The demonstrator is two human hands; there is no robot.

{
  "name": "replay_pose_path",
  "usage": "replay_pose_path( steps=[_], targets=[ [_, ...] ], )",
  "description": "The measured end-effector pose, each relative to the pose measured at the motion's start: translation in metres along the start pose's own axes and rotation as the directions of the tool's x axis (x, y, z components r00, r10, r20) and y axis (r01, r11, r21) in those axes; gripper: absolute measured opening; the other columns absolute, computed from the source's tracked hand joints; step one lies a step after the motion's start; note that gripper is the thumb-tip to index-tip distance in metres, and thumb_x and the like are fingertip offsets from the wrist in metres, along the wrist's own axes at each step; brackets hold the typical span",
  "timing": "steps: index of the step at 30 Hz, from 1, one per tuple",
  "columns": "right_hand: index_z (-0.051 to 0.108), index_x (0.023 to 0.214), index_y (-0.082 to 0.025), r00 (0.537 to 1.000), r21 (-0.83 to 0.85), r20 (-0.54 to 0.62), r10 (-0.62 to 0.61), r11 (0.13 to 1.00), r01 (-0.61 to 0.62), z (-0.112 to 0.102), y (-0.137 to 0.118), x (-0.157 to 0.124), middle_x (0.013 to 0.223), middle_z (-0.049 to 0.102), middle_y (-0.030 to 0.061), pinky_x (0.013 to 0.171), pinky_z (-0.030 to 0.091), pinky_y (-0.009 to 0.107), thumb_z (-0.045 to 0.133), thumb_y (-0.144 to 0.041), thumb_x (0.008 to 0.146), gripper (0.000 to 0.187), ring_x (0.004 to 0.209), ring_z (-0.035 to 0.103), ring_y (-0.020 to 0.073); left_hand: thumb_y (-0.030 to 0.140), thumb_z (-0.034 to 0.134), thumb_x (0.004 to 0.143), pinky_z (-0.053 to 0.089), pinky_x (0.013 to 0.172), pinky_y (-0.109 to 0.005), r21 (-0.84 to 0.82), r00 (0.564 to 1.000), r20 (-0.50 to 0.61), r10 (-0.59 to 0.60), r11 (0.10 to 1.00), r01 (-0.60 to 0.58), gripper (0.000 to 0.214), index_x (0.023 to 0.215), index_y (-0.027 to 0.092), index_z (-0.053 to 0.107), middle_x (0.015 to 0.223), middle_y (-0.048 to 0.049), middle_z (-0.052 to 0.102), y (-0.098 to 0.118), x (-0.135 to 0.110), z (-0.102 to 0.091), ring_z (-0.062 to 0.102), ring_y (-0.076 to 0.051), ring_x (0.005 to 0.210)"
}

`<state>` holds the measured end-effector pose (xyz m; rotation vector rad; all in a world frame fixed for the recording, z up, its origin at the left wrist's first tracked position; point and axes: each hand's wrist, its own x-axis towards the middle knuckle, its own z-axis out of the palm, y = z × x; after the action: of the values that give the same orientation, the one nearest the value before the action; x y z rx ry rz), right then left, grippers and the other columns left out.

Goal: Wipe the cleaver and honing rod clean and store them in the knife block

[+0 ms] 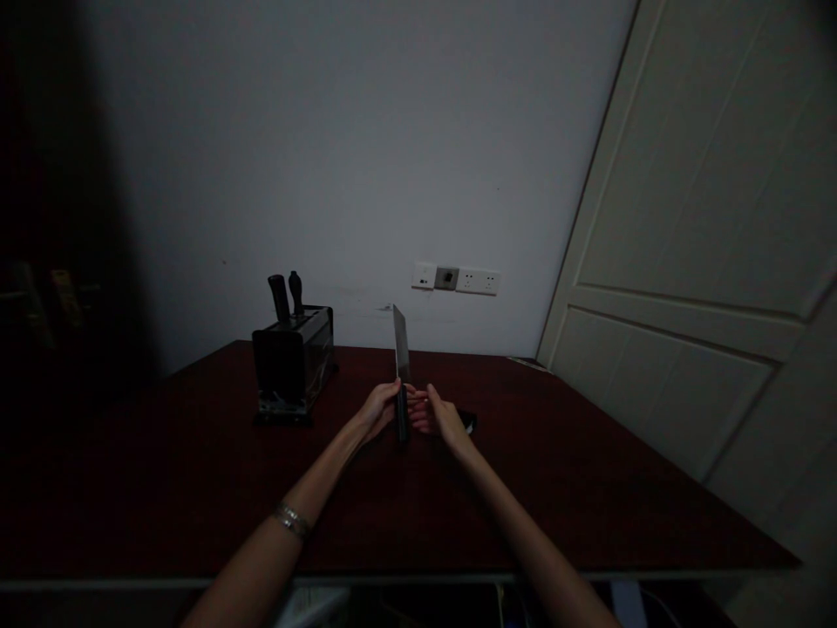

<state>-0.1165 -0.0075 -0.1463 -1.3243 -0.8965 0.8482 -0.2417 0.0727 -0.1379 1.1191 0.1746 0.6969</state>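
Note:
A cleaver (400, 349) stands upright over the middle of the dark red table (196, 471), blade pointing up and seen nearly edge-on. My left hand (379, 410) is closed on its dark handle from the left. My right hand (437, 415) is closed on the same handle from the right, fingers meeting the left hand. A bracelet (292, 520) is on my left wrist.
A dark knife block (292, 365) with two black handles sticking out stands on the table to the left of my hands. A small dark object (466, 421) lies just behind my right hand. Wall sockets (456, 279) are on the back wall. A pale door (706, 262) is at right.

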Motion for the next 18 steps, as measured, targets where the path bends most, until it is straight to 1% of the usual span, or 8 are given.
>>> replay_pose_path(
  steps=[3, 6, 8, 11, 14, 18],
  targets=[
    [0.061, 0.071, -0.013, 0.991, 0.06, 0.049, 0.124, 0.99, -0.127, 0.016, -0.001, 0.008, 0.05, 0.056, 0.001, 0.043, 0.044, 0.022, 0.038, -0.062, 0.08, 0.055, 0.039, 0.051, 0.009, 0.04, 0.067, 0.071, 0.046, 0.075, -0.028, 0.038, 0.998, -0.056, 0.041, 0.999, -0.039, 0.033, 0.078, 0.008, 0.063, 0.081, -0.0113, 0.066, -0.004, 0.003, 0.0, 0.062, -0.019, 0.079],
    [0.06, 0.075, -0.016, 0.979, 0.134, 0.109, 0.172, 0.973, -0.186, 0.027, 0.002, 0.012, 0.047, 0.051, -0.0026, 0.039, 0.041, 0.02, 0.037, -0.064, 0.079, 0.054, 0.035, 0.047, 0.0079, 0.043, 0.07, 0.066, 0.045, 0.064, -0.024, 0.1, 0.994, -0.088, 0.071, 0.993, -0.062, 0.037, 0.078, 0.008, 0.064, 0.072, -0.0078, 0.064, -0.007, 0.005, -0.001, 0.06, -0.015, 0.066],
    [0.058, 0.073, -0.017, 0.981, 0.181, 0.119, 0.152, 0.968, -0.172, 0.033, 0.007, 0.012, 0.045, 0.049, -0.0037, 0.038, 0.039, 0.019, 0.038, -0.066, 0.077, 0.054, 0.035, 0.045, 0.0078, 0.047, 0.068, 0.067, 0.043, 0.053, -0.023, 0.15, 0.996, -0.076, 0.048, 0.988, -0.036, 0.042, 0.084, 0.008, 0.065, 0.069, -0.0071, 0.064, -0.009, 0.006, -0.002, 0.057, -0.013, 0.057],
    [0.054, 0.061, -0.016, 0.994, 0.198, 0.061, 0.09, 0.975, -0.1, 0.042, 0.013, 0.013, 0.042, 0.046, -0.0032, 0.036, 0.035, 0.019, 0.037, -0.071, 0.073, 0.059, 0.034, 0.043, 0.0081, 0.052, 0.062, 0.07, 0.036, 0.042, -0.022, 0.229, 0.999, -0.048, 0.006, 0.973, 0.005, 0.049, 0.093, 0.009, 0.065, 0.065, -0.006, 0.062, -0.011, 0.006, -0.002, 0.049, -0.011, 0.044],
    [0.048, 0.053, -0.017, 0.997, 0.153, -0.003, 0.073, 0.986, -0.071, 0.046, 0.014, 0.012, 0.039, 0.043, -0.0034, 0.032, 0.029, 0.018, 0.035, -0.074, 0.072, 0.061, 0.032, 0.039, 0.0069, 0.053, 0.061, 0.071, 0.034, 0.039, -0.021, 0.261, 0.998, -0.06, 0.005, 0.965, 0.011, 0.052, 0.098, 0.009, 0.065, 0.061, -0.0037, 0.06, -0.013, 0.006, -0.002, 0.045, -0.009, 0.041],
    [0.041, 0.053, -0.019, 0.995, 0.183, -0.049, 0.09, 0.98, -0.08, 0.046, 0.009, 0.007, 0.038, 0.039, -0.006, 0.029, 0.027, 0.018, 0.039, -0.073, 0.07, 0.057, 0.028, 0.034, 0.0055, 0.054, 0.058, 0.073, 0.038, 0.042, -0.022, 0.194, 0.998, -0.051, -0.041, 0.98, 0.051, 0.052, 0.106, 0.013, 0.061, 0.053, 0.0014, 0.051, -0.016, 0.007, -0.001, 0.045, -0.009, 0.04]
  ],
)
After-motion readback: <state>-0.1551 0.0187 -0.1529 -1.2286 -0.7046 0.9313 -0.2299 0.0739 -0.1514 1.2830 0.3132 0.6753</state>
